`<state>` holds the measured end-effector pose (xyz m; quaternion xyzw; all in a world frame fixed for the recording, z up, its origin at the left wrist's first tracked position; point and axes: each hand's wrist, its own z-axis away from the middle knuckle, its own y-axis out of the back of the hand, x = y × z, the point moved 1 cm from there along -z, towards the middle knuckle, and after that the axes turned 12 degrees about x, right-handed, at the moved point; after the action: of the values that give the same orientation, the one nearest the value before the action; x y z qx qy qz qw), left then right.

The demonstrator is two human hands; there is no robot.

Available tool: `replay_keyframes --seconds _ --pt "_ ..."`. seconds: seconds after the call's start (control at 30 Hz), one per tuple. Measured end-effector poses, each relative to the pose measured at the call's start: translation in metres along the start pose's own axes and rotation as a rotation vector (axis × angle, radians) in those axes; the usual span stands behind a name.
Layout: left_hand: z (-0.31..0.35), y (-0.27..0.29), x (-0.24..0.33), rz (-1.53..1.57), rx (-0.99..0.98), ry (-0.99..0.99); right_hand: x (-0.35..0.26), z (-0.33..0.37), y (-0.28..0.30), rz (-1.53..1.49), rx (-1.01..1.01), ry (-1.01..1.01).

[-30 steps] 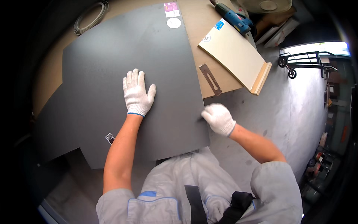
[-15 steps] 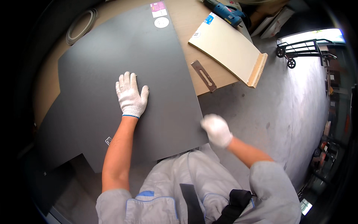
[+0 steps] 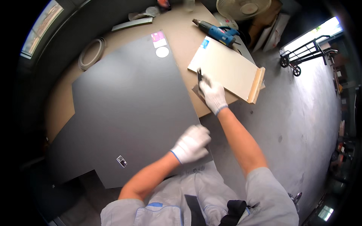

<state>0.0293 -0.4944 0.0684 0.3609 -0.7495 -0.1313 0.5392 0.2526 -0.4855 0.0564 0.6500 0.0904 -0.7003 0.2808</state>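
Note:
A large dark grey panel (image 3: 124,98) with a stepped outline lies before me, bearing pink and white stickers. My left hand (image 3: 191,144), in a white knit glove, is over its near right part, fingers curled and slightly blurred; what they hold, if anything, is hidden. In my right hand (image 3: 213,93), also gloved, is a slim black tool (image 3: 200,75) pointing away from me, its kind unclear. That hand is above a brown slotted plate (image 3: 197,91), mostly covered, beside a cream board (image 3: 226,67) with a raw wooden edge strip.
A blue corded power tool (image 3: 217,32) lies at the cream board's far end, on the tan worktable (image 3: 179,28). Coiled pale banding (image 3: 91,53) rests at the left. Behind stands a fan (image 3: 245,7); a black hand cart (image 3: 307,54) is on the concrete floor (image 3: 271,120) at right.
My left hand has left the panel's middle, moving right and nearer me, its spread fingers now curled. My right hand has moved away from me to the slotted plate and now holds the black tool.

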Motion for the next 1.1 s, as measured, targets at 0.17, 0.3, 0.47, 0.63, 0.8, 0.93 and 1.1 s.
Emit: replay_keyframes --seconds 0.17,0.3,0.47,0.63,0.8,0.93,1.1 --pt "0.040 0.163 -0.166 -0.823 0.376 0.445 -0.025 0.052 -0.039 0.417 -0.351 1.055" --pt "0.054 0.191 -0.210 -0.949 0.309 0.802 0.026 0.097 -0.006 0.501 -0.970 1.044" --pt "0.035 0.175 -0.188 -0.881 0.157 0.773 -0.013 -0.012 -0.091 0.557 -0.861 1.052" --pt "0.029 0.186 -0.192 -0.847 0.172 0.682 -0.043 -0.163 -0.210 0.583 -0.625 1.230" --pt "0.021 0.186 -0.203 -0.874 0.210 0.640 -0.051 -0.170 -0.228 0.575 -0.524 1.260" --pt "0.028 0.189 -0.204 -0.894 0.222 0.734 -0.020 -0.041 -0.120 0.617 -0.765 1.040" --pt "0.021 0.184 -0.197 -0.958 0.190 0.759 0.028 0.108 0.028 0.582 -1.115 0.773"
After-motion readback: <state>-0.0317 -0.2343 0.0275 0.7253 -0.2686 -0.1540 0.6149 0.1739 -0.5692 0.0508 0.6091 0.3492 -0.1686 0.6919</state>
